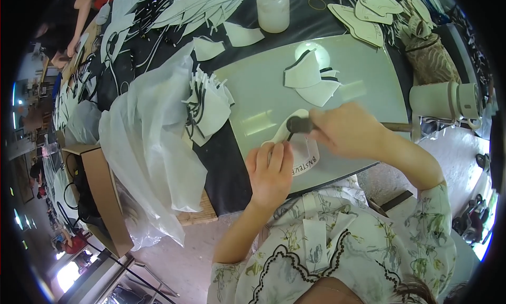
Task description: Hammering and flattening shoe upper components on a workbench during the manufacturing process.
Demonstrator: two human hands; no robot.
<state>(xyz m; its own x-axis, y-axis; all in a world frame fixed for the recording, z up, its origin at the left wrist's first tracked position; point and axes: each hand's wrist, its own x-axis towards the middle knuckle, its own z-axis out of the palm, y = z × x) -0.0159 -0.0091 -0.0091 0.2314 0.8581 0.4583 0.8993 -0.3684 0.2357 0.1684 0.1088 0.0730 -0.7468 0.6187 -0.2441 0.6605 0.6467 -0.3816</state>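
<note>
Even, bright light leaves a round glare and streaks on the pale glossy board (369, 67). My right grip (345, 130) is slightly blurred. Fisheye edges bend into black; patches low on both sides blow out.

On the far side of the black counter (221, 185) we locate a translucent bottle (273, 13), set upright. On the left we identify a crumpled translucent plastic sheet (150, 119), just beside an open cardboard box (108, 196). On the right we note a pale cylindrical flask (436, 100), lying sideways near a brown patterned bundle (433, 61). At upper left we observe a co-worker (62, 17) in dark clothing.
</note>
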